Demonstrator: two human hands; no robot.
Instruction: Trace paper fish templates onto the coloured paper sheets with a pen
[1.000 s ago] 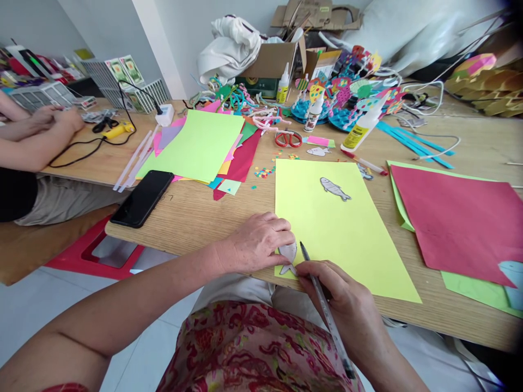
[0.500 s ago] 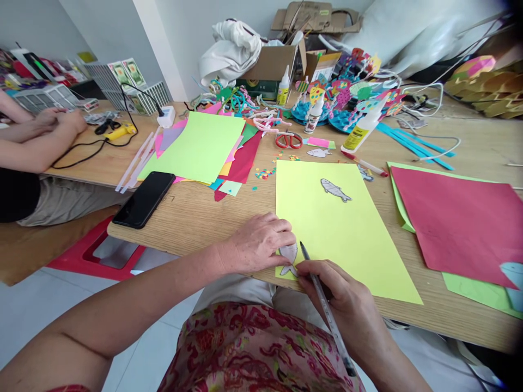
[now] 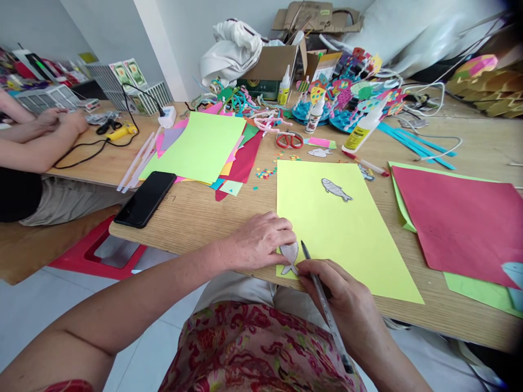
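Far left, another person's hands (image 3: 61,118) were together at the wooden table (image 3: 196,218), with a red stool (image 3: 84,256) on the tiled floor below. Moving right, a black phone (image 3: 146,200) lay near the front edge, right by a messy pile of coloured paper (image 3: 196,147). Red scissors (image 3: 301,140), glue and loads of bright paper crafts (image 3: 342,98) crowded toward the back. A yellow sheet (image 3: 347,239) sat in the middle, a grey fish cutout (image 3: 336,189) loose near its top, then a red sheet (image 3: 461,218) off to the right.

The left hand (image 3: 261,242) came in palm down, fingers bent and close to the thumb, over the top of a pale fish cutout (image 3: 289,255) on the yellow sheet's near left corner. Pinching or just pressing? Couldn't tell. The right hand (image 3: 339,288) had its fingers closed round a clear pen (image 3: 335,332), slanted, tip pointing away just beside that fish; whether it touched paper wasn't clear.
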